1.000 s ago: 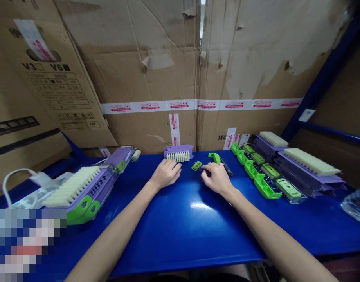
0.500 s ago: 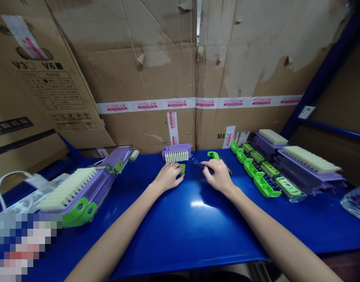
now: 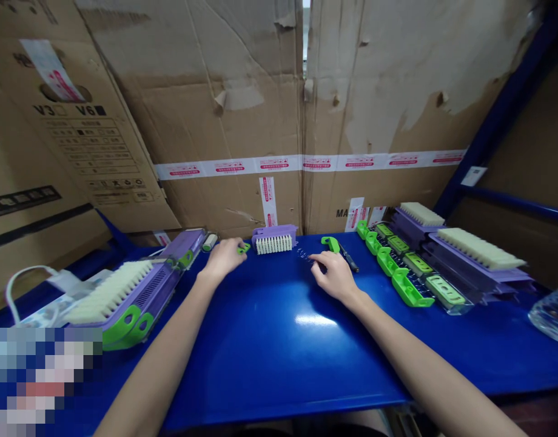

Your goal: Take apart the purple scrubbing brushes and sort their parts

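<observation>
My left hand point(image 3: 225, 258) is at the back left of the blue table, its fingers closed on a small green plastic plate point(image 3: 244, 248) that is mostly hidden. Right of it stands a purple brush head point(image 3: 274, 240) with cream bristles. My right hand point(image 3: 334, 273) rests near the middle, thumb and forefinger bent together at the end of a thin wire spring point(image 3: 302, 254). Just behind that hand lie a green plastic handle piece point(image 3: 330, 244) and a dark pen-like tool point(image 3: 350, 258).
To the right, a row of green handle pieces point(image 3: 409, 290), green plates point(image 3: 445, 290) and purple brush heads point(image 3: 481, 249) line the table point(image 3: 261, 364). On the left are more purple-and-green brush parts point(image 3: 119, 297) and a white power strip point(image 3: 60, 297). Cardboard point(image 3: 233, 121) walls the back.
My left hand picked the green plate off the spring beside my right hand and carried it left, past the purple brush head. My right hand stayed by the spring.
</observation>
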### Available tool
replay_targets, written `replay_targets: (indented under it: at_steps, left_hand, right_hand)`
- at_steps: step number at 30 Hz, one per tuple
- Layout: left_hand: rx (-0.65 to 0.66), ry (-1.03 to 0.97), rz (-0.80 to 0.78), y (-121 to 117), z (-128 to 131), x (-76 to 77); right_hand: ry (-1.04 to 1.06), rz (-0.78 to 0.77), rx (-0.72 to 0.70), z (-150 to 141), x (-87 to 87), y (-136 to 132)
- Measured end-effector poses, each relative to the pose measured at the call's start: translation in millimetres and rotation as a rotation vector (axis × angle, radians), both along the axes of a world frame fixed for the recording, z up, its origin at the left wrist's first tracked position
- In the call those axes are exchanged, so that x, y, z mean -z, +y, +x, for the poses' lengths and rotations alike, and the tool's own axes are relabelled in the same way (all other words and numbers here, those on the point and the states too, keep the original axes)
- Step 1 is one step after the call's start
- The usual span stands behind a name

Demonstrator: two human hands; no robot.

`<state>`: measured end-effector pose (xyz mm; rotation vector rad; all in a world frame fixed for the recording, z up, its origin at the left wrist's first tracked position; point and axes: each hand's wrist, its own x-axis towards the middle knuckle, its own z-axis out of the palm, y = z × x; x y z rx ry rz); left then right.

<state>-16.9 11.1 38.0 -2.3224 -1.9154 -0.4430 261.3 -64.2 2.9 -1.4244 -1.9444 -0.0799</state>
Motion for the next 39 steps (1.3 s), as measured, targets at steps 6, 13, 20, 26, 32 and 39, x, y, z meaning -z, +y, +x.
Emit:
replay_targets:
  at_steps: [6,13,20,26,32,39]
  left_hand:
    - [-0.327,0.139,0.273,33.1,-39.9,-11.0]
    - [-0.367,0.225,0.212,59.4,-54.4,-0.3]
    - [-0.421,0.268,0.078,52.9,-45.0,5.8]
    - [-0.407,0.270,0.044,49.1,-41.1,10.7]
    - [-0.384,0.279,0.189,40.1,-31.8,9.0]
    - [-0.060,0.260,0.304,-0.7,15.8,-17.2]
  right_hand:
    - [-0.041,-0.058,-0.011,-4.2,-1.5,-2.3]
    - [-0.071,-0.090,-0.051,-6.3,0.7,-1.2]
    - [-0.072,-0.088,-0.072,-6.9,4.7,1.0]
    - [-0.074,-0.101,-0.077,-7.4,4.8,0.9]
    - [-0.066,-0.115,-0.153,-8.5,3.9,-0.7]
    - [0.016,-0.219,-0.327,-13.9,0.3,-8.9]
